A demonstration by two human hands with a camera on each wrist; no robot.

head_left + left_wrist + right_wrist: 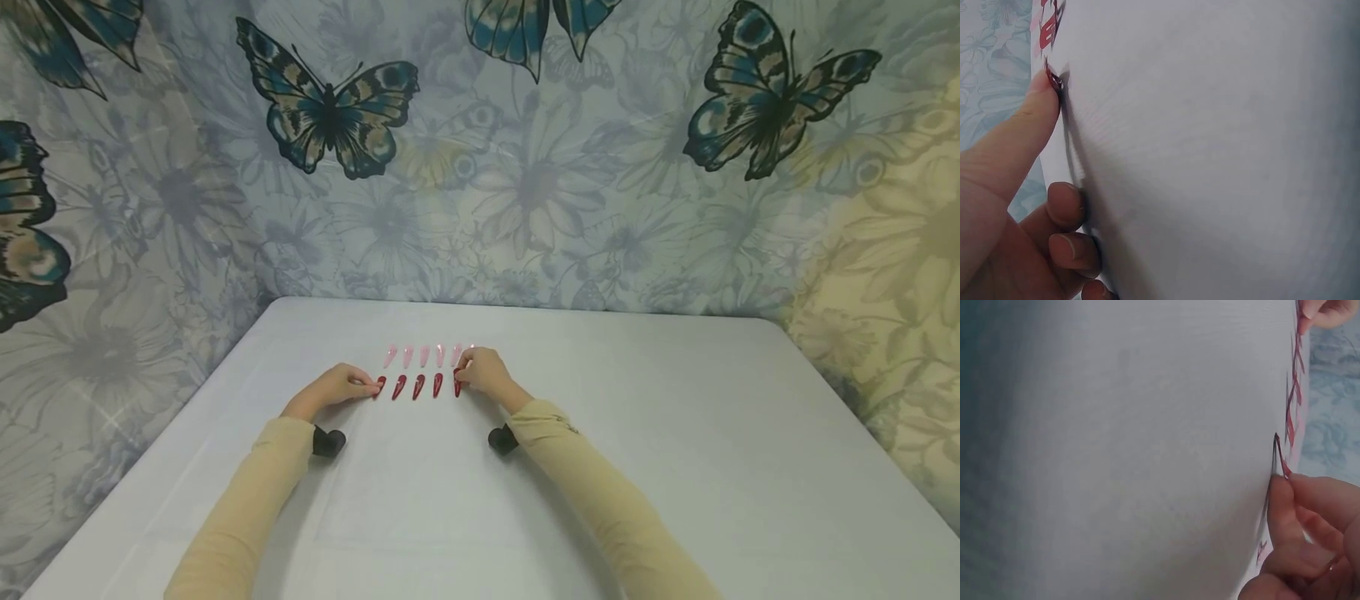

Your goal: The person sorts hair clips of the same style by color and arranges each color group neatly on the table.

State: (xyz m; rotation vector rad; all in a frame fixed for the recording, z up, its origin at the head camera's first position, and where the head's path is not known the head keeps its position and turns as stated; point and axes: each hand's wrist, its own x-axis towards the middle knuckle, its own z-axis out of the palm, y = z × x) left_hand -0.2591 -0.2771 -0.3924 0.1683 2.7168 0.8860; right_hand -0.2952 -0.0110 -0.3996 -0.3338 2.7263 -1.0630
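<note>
Several red snap hair clips [418, 387] lie in a slanting row on the white table. Behind them runs a row of pale pink hair clips [423, 357]. My left hand [337, 390] pinches the leftmost red clip [380, 386] at the table surface; in the left wrist view a fingertip [1040, 84] lies against it, the other fingers bent below. At the row's other end my right hand [486, 372] holds the rightmost red clip [457, 384] between thumb and finger, tilted up in the right wrist view. That hand partly covers the last pink clip.
The white table [675, 433] extends widely around both rows. Patterned wall covering with butterflies [330, 100] rises behind its far edge. Dark wrist-worn devices [328, 442] sit under both beige sleeves [247, 508].
</note>
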